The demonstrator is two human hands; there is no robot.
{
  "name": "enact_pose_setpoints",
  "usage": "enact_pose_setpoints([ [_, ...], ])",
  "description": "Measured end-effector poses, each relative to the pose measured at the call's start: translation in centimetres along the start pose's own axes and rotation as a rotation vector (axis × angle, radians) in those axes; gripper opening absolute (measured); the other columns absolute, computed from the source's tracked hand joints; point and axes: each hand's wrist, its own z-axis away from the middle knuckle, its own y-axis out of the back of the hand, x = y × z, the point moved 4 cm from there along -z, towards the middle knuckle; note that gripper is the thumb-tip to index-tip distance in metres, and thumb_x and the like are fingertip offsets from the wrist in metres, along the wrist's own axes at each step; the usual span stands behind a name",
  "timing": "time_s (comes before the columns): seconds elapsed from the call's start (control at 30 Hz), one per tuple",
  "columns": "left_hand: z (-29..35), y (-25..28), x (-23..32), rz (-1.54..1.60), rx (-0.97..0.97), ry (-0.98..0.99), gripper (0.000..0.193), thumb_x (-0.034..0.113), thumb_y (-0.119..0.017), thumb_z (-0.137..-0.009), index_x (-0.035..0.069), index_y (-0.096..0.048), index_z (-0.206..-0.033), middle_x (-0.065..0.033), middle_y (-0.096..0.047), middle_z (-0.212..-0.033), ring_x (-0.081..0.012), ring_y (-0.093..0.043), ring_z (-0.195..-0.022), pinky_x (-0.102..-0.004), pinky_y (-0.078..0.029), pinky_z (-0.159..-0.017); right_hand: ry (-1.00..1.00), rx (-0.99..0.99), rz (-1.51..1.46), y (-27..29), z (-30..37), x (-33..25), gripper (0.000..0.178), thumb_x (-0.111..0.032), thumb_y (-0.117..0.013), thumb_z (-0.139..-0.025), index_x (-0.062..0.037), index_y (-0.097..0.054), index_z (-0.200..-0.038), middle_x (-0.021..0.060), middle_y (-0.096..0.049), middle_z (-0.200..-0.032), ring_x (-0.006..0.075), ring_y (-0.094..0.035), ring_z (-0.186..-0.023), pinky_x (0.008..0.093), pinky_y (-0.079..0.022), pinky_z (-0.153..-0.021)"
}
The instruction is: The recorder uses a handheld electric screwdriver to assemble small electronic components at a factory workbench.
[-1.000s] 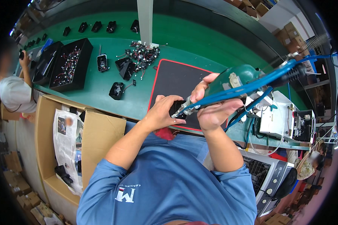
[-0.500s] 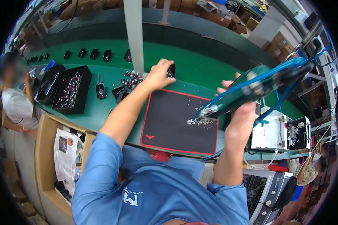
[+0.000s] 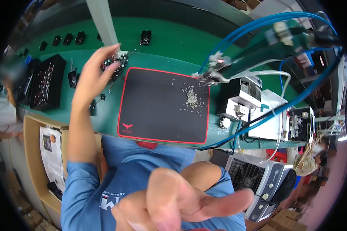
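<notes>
A black mat with a red border [image 3: 162,106] lies on the green table [image 3: 173,42], with a small heap of tiny screws [image 3: 191,97] on its right part. Far left, a black tray of parts [image 3: 46,81] sits near the table's edge. To the right, white machines [image 3: 266,115] stand among blue hoses [image 3: 258,23]. A cardboard box [image 3: 36,154] with printed paper [image 3: 52,154] stands near left.

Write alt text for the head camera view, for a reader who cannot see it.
A person's left hand reaches over a green workbench toward a heap of small black parts, beside a red-edged black mat sprinkled with tiny screws. The right hand looms blurred and empty near the camera; a blue-cabled power screwdriver hangs above the mat.
</notes>
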Motion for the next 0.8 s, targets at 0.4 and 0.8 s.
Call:
enact_pose_setpoints([
  [0.4, 17.8, 2.8, -5.8, -0.375, 0.105, 0.404, 0.079, 0.023, -0.079, -0.087, 0.009, -0.043, -0.156, -0.0180, -0.042, -0.159, -0.0388, -0.040, -0.146, -0.0493, -0.031, -0.119, -0.234, -0.064, 0.090, -0.9, 1.5, 1.0, 0.075, -0.072, -0.038, -0.102, -0.0404, -0.019, -0.167, 0.0097, -0.036, -0.108, 0.0207, -0.036, -0.083, 0.0304, -0.043, -0.058],
  [0.8, 17.5, 0.7, -6.5, -0.373, 0.080, 0.482, 0.087, 0.022, -0.085, -0.082, 0.007, -0.042, -0.156, -0.0144, -0.051, -0.148, -0.0361, -0.047, -0.136, -0.0511, -0.036, -0.111, -0.707, -0.689, 2.539, 24.6, 3.6, -6.4, 0.034, -0.004, -0.069, -0.089, -0.0031, -0.066, -0.123, 0.0143, -0.066, -0.118, 0.0357, -0.067, -0.103, 0.0448, -0.059, -0.085],
])
